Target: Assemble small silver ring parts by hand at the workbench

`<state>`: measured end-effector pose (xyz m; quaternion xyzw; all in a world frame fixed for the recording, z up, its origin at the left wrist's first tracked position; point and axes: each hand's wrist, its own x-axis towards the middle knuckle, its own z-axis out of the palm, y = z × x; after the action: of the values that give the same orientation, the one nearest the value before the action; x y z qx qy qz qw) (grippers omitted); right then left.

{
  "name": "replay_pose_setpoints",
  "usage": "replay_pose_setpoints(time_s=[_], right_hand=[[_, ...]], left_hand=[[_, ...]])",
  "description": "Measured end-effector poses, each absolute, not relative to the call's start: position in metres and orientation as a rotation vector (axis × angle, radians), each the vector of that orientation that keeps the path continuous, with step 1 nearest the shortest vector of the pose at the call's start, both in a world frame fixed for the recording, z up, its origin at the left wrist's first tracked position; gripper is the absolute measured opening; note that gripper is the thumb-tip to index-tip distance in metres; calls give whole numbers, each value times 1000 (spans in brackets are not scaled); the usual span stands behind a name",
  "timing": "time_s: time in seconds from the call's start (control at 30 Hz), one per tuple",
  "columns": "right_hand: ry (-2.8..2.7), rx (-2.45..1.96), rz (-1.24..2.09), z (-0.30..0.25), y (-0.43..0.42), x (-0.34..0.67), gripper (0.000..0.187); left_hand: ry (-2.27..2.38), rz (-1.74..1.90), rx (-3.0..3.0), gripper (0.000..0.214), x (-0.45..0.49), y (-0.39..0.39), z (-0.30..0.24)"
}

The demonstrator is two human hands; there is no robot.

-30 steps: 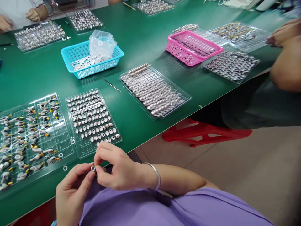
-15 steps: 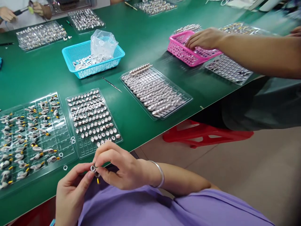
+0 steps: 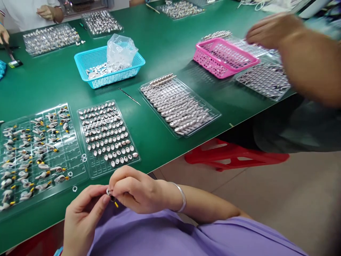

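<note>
In front of my lap, both my hands meet on one small white earbud part [image 3: 108,192] with a yellow tab sticking out below. My left hand [image 3: 84,211] pinches it between thumb and forefinger. The fingers of my right hand [image 3: 140,193], with a silver bangle at the wrist, are closed on its other side and hide much of it. Just beyond lies a clear tray [image 3: 76,165] of similar white parts with yellow tabs. Beside it, another clear tray [image 3: 97,170] holds rows of small oval caps. A loose white ring [image 3: 75,189] lies near the table edge.
Tweezers [image 3: 129,96] lie behind the cap tray. Farther off are a blue basket [image 3: 114,76] with a plastic bag, a tray [image 3: 210,103] of pale stems and a pink basket [image 3: 209,61]. A co-worker's hand [image 3: 273,32] is at right. A red stool [image 3: 239,160] stands below.
My right fingers have curled in closer over the earbud part, and its yellow tab has tilted. The co-worker's hand has left the pink basket. Another person's tool has come down at far left.
</note>
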<state>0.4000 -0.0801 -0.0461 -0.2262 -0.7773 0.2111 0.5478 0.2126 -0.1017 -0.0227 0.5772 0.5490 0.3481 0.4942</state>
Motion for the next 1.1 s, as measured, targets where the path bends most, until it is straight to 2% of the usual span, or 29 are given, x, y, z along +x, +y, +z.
replay_pose_setpoints(time_s=[0.57,0.83,1.1], right_hand=[[-1866,-574,488,-47,-82,401,20],[-1860,-539,483,-47,-82,400,18],[-1928,-580,501,-52,-86,401,24]], left_hand=[[1332,830,1439,14,211,-101,-23],[1319,844,1429,9,213,-101,-22],[1366,819,1432,18,212,-101,-23]])
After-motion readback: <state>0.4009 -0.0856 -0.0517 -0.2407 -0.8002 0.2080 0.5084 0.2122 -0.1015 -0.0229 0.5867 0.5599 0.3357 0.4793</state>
